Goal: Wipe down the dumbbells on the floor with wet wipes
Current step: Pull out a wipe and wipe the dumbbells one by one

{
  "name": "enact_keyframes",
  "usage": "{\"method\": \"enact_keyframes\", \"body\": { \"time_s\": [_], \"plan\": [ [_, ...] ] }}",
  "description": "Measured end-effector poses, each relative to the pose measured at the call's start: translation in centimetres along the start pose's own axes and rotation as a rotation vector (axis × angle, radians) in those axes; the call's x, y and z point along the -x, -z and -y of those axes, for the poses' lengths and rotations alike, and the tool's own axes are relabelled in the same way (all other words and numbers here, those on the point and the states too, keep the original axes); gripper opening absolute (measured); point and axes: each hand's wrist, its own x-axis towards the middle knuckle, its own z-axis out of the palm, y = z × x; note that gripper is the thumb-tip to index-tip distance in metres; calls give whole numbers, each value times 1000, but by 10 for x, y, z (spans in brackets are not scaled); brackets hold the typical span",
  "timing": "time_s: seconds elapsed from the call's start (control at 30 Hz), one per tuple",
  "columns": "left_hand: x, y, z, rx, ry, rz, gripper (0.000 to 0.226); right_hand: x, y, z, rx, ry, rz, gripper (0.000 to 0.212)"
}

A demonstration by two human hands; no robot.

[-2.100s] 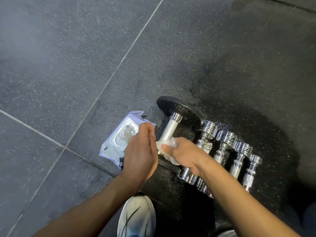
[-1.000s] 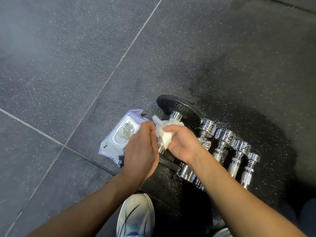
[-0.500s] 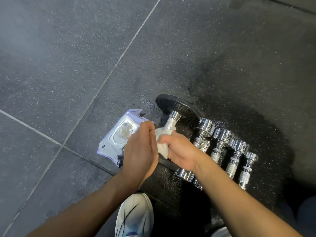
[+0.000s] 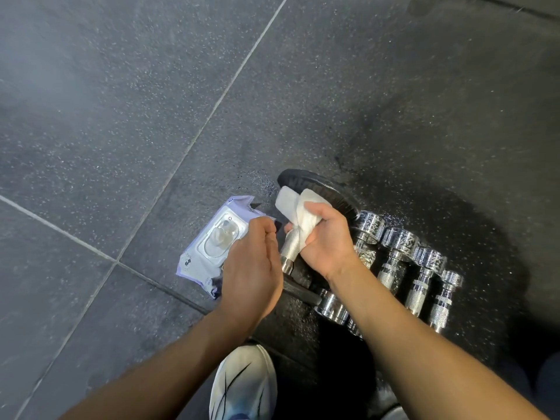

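Dumbbell (image 4: 328, 189), black-plated, on rubber floor (image 4: 151, 116), left end of chrome dumbbell row (image 4: 394, 268). Right hand (image 4: 325, 242) clenches wet wipe (image 4: 298, 213) round knurled handle (image 4: 290, 248); wrap cleans all sides per stroke. Left hand (image 4: 251, 268) beside handle, fingers curled, probably steadying; grip hidden. Wipes pack (image 4: 209, 253) close, ready for refills.

Dark speckled floor (image 4: 121, 116) with wipes pack (image 4: 209, 250), black-plated dumbbell (image 4: 321, 189), seemingly four chrome dumbbells (image 4: 394, 262)

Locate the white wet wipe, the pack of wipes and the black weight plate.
wet wipe (image 4: 304, 215), head view, its crumpled middle.
pack of wipes (image 4: 212, 248), head view, its clear lid.
black weight plate (image 4: 325, 184), head view, its upper rim.
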Motion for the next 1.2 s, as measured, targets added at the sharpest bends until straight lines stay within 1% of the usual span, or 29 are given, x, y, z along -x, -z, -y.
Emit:
{"method": "enact_keyframes", "body": {
  "time_s": [0.07,0.1,0.17,0.2,0.23,0.3,0.33,0.37,0.4,0.47,0.5,0.53,0.6,0.63,0.7,0.8,0.83,0.9,0.97,1.03,1.1,1.2],
  "plan": [
    [0,-1,-2,-25,-7,-10,7,-2,-3,-5,-15,-21,-13,25],
    [1,-2,-3,-34,-14,-8,7,-2,-3,-6,2,-24,-12,32],
    [1,-3,-5,-42,-11,-4,8,-3,-3,-8,117,-49,-20,53],
    [1,-2,-5,-49,-11,-8,8,-1,-4,-8,192,-63,-29,57],
    [1,-3,-4,-59,-18,-8,9,1,-4,-10,237,-61,-36,50],
    [2,-3,-3,-63,-26,1,12,5,-4,-16,385,-21,-98,23],
    [3,-3,-3,-63,-31,2,14,7,-2,-21,501,-3,-139,20],
    [3,-3,-2,-66,-39,-3,16,8,0,-27,640,10,-177,28],
    [3,-3,-3,-69,-46,-9,15,11,0,-32,783,12,-196,43],
    [4,-4,-3,-72,-56,-19,12,22,-4,-35,986,-47,-186,76],
    [4,-4,-4,-73,-62,-27,11,26,-4,-33,1065,-94,-165,83],
    [3,-4,-4,-78,-67,-33,10,28,-3,-30,1109,-120,-137,79],
    [2,-4,-2,-73,-64,-30,7,37,-4,-24,1154,-134,-120,60],
    [3,-4,-1,-66,-62,-28,7,39,-2,-23,1179,-120,-114,60],
    [3,-3,-1,-63,-70,-21,5,44,3,-25,1209,-82,-101,69],
    [2,-3,-1,-60,-73,-25,5,46,17,-22,1231,-48,-55,74],
    [2,-2,0,-57,-72,-24,6,49,19,-17,1228,-49,-71,73],
    [1,-1,1,-41,-58,-19,11,61,16,-8,1256,-48,-104,59],
    [0,-1,2,-25,-33,-12,14,70,17,-1,1358,-8,-133,56],
    [-1,1,2,-15,-12,-6,15,81,13,0,1399,33,-96,49],
    [0,2,1,-6,-6,0,15,91,11,4,1380,51,-56,29],
    [-1,4,-1,-3,10,18,17,109,16,22,1280,55,-36,19]
  ]
}}
